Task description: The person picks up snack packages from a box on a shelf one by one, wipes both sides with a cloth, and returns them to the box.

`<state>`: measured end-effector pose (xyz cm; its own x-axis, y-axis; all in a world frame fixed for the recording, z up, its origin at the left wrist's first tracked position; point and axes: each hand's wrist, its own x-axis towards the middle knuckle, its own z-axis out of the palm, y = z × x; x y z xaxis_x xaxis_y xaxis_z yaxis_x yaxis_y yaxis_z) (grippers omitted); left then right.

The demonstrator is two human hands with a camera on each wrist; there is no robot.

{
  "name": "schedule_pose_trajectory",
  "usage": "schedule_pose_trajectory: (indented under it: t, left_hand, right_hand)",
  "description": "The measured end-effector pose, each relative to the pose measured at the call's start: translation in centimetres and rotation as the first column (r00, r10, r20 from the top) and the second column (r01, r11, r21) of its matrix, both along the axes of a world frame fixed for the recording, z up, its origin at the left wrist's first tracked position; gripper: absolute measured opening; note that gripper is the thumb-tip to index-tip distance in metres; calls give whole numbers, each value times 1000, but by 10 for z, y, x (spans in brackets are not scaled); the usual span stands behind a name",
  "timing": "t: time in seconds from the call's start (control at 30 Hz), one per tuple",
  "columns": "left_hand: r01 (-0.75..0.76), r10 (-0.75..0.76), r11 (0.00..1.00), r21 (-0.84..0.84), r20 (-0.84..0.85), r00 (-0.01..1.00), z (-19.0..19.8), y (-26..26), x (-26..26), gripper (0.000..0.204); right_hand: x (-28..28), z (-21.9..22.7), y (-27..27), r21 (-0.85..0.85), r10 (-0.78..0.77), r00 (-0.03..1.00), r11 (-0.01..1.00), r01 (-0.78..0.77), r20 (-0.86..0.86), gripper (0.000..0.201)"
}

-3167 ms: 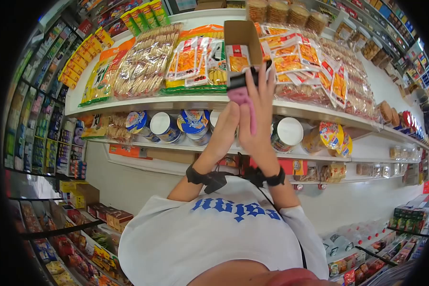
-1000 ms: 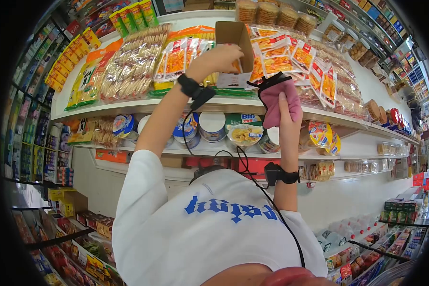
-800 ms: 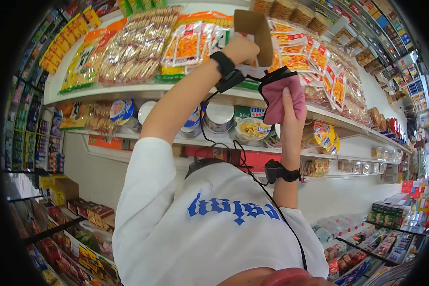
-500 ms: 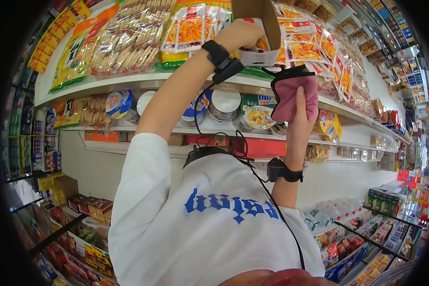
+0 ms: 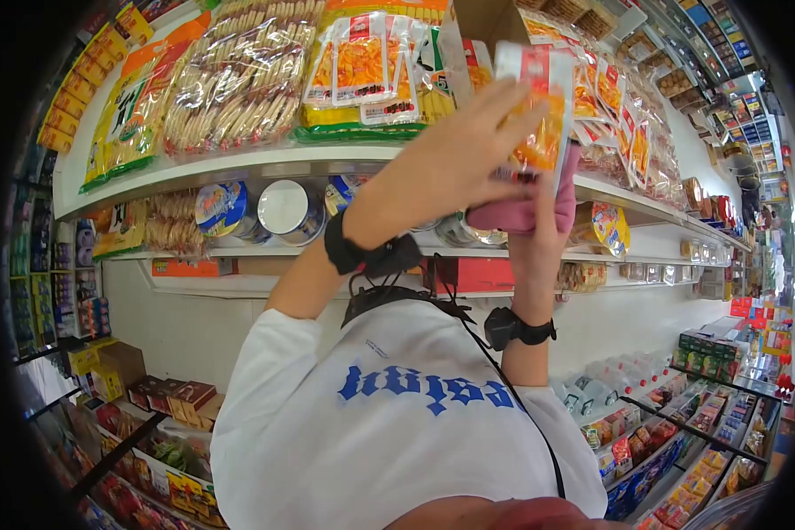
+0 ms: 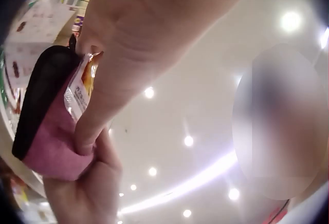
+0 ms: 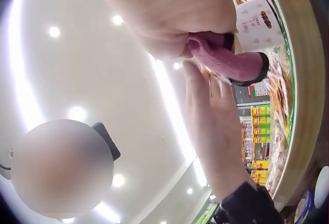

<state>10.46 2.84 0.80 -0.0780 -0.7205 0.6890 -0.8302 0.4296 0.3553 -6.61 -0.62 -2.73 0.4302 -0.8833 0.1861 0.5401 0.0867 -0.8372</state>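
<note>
My left hand [image 5: 455,163] holds a flat clear snack packet [image 5: 543,132] with orange food inside and a red and white label. The packet is upright in front of the shelf, slightly blurred. My right hand [image 5: 539,265] grips a pink cloth [image 5: 503,216] with black edging, directly below and behind the packet. In the left wrist view, the packet's edge lies against the pink cloth [image 6: 56,147], with a thumb pressed on the cloth. The right wrist view shows the cloth [image 7: 231,64] folded in my right hand, with my left hand [image 7: 213,126] close beneath it.
An open cardboard box [image 5: 495,22] with a similar packet inside stands behind the hands. Packets [image 5: 362,66] lie on bagged snacks to its left, more to its right. Lidded tubs [image 5: 287,210] line the lower shelf beneath the white shelf edge [image 5: 238,168]. A black cable crosses my shirt.
My left hand has come out of the cardboard box with a snack packet and moved right to the pink cloth. My right hand keeps its grip on the cloth; earlier both hands were together there.
</note>
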Motion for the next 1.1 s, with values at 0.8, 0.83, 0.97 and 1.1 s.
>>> schedule_pose_trajectory:
  t: [0.8, 0.83, 0.97, 1.1]
  left_hand:
    - [136, -221, 972, -189, -933, 284, 13, 40, -82, 62]
    - [163, -196, 976, -146, -917, 348, 8, 40, -89, 61]
    - [220, 28, 965, 145, -887, 462, -15, 28, -109, 55]
    - [80, -99, 992, -97, -995, 21, -9, 17, -114, 45]
  right_hand:
    - [10, 14, 8, -874, -168, 947, 454, -170, -272, 70]
    - [10, 23, 1, -840, -183, 960, 536, -81, -210, 61]
    - [-15, 51, -49, -857, -298, 900, 497, -138, -318, 43]
    - [-26, 45, -41, -941, -368, 889, 295, -168, -274, 45]
